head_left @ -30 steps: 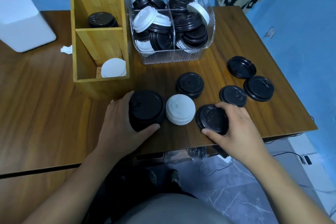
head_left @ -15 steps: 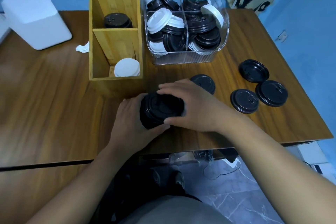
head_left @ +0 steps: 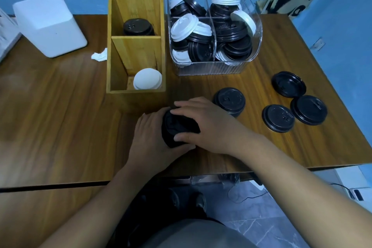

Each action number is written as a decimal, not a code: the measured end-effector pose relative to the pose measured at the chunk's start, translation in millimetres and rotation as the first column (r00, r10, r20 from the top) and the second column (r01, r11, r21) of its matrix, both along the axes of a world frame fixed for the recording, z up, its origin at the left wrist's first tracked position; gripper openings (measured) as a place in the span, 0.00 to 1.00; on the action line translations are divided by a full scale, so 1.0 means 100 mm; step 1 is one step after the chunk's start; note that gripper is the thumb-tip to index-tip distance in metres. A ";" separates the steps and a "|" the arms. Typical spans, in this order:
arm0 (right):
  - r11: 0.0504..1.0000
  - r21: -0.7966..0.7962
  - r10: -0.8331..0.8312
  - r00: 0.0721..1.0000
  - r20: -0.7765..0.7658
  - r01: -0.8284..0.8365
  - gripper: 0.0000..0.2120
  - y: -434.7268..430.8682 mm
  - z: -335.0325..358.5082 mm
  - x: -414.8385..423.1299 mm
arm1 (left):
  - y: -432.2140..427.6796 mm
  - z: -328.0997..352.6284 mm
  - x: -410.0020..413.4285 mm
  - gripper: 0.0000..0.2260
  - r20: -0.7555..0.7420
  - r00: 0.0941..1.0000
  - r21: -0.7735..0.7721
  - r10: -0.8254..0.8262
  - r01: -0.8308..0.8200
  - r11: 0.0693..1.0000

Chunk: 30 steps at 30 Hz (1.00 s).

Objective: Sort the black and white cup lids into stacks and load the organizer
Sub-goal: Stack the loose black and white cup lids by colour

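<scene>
Near edge of table (head_left: 60,119): left hand (head_left: 150,143) curled round black lid stack (head_left: 177,130); right hand (head_left: 211,127) clasps its top (thumb on near side). Loose black lids (head_left: 278,118) to the right. Beyond: wooden organizer (head_left: 118,60), white lids (head_left: 147,79) in front compartment. Clear bin (head_left: 213,67) of mixed lids beside it.

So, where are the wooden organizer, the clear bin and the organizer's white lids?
wooden organizer (head_left: 136,92): head view, front rim.
clear bin (head_left: 211,69): head view, front wall.
white lids (head_left: 147,78): head view, top lid's centre.
</scene>
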State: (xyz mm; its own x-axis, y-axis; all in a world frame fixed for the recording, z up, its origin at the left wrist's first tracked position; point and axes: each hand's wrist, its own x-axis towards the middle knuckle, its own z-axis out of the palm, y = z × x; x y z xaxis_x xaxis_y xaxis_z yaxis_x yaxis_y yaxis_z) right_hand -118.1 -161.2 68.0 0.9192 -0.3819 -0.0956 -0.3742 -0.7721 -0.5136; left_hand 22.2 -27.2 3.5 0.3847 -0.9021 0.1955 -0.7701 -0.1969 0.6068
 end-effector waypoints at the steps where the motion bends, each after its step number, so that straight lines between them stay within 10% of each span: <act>1: 1.000 -0.012 -0.016 1.000 0.007 0.016 0.33 0.02 -0.02 0.00 | 0.00 0.00 0.00 0.44 -0.002 1.000 -0.003 0.000 0.000 1.000; 13: 0.993 -0.095 -0.066 0.995 0.077 0.073 0.33 0.12 -0.08 -0.12 | 0.00 0.00 0.00 0.39 0.017 0.999 -0.010 -0.041 0.041 0.999; 18: 0.840 -0.164 -0.458 0.838 0.297 0.517 0.23 -0.06 -0.09 -0.87 | 0.00 0.02 -0.01 0.43 0.028 0.999 0.044 0.020 -0.021 0.999; 22: 0.645 -0.367 -0.694 0.715 0.085 0.670 0.26 -0.31 -0.15 -1.37 | -0.01 0.03 -0.02 0.43 0.042 0.999 0.037 0.022 -0.024 0.999; 30: 0.779 -0.289 -0.620 0.754 -0.219 0.556 0.38 -0.37 -0.15 -1.51 | -0.01 0.03 -0.02 0.44 0.038 0.999 0.065 0.039 -0.041 0.997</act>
